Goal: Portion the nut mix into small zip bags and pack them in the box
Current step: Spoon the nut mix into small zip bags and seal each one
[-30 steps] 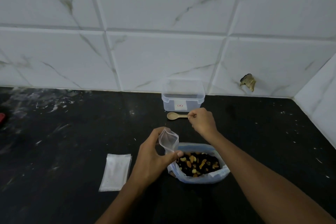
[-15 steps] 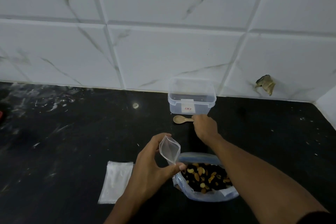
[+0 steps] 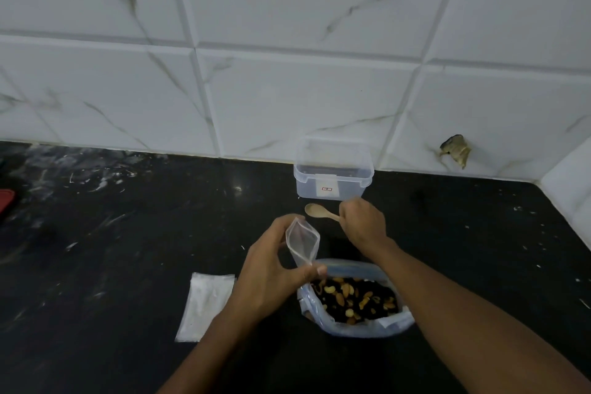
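The open bag of nut mix (image 3: pixel 355 301) sits nearest. Beyond it, an empty zip bag (image 3: pixel 303 241) is pinched upright by the left hand (image 3: pixel 271 272); the wooden spoon (image 3: pixel 321 212), lying crosswise before the box (image 3: pixel 332 181), is grasped at its handle by the right hand (image 3: pixel 364 224).

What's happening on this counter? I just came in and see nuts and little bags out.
A person is portioning nut mix. The left hand holds a small zip bag open above the big bag of nut mix. The right hand grips the handle of a wooden spoon lying in front of the clear plastic box. A stack of flat zip bags waits on the black counter. No nuts show in the small bag.
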A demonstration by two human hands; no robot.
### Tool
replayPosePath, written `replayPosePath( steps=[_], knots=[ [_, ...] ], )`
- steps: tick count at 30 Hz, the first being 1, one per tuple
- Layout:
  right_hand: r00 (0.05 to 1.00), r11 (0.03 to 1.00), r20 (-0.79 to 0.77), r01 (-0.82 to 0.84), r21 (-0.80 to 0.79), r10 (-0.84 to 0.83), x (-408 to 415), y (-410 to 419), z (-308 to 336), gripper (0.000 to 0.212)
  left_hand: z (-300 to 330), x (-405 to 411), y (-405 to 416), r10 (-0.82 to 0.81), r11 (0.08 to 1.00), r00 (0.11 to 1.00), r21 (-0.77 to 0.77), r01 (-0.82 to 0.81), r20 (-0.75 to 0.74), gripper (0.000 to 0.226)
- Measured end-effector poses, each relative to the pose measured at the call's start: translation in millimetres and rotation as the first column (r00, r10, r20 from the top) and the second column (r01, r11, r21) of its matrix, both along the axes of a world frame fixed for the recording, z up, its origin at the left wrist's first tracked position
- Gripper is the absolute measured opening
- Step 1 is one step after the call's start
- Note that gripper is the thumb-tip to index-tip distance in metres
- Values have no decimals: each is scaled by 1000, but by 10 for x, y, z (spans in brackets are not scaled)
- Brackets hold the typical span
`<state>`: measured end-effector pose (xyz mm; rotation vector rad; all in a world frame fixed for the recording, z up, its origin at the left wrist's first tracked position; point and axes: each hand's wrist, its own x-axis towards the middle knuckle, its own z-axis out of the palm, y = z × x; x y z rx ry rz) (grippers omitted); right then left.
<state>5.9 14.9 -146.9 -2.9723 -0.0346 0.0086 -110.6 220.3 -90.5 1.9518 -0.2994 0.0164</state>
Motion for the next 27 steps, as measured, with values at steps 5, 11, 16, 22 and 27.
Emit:
replayPosePath(
  steps=[5,11,16,22,27],
  knots=[
    [998,979,-30,58,193,-53,-351,-101,458,10,129,-18,-35,-29,999,999,-27,30,25,71],
    [991,928,-81,125,350,-103,-956,-375,773,4,133,-173,-64,-83,996,996,-39,84,22,69],
    [993,934,-88,100,343,-74,-1359,-531,682,7,-38,-320,-95,-130,990,991,-60,130,12,67],
    [1000,994,0,15,104,-15,-1605,-525,421,10,-275,-431,-72,-181,980,980,-95,173,-81,64],
    [999,999,17,-33,-39,34,-1701,-427,221,19,-473,-460,-57,-227,971,955,-124,206,-191,66]
  ],
)
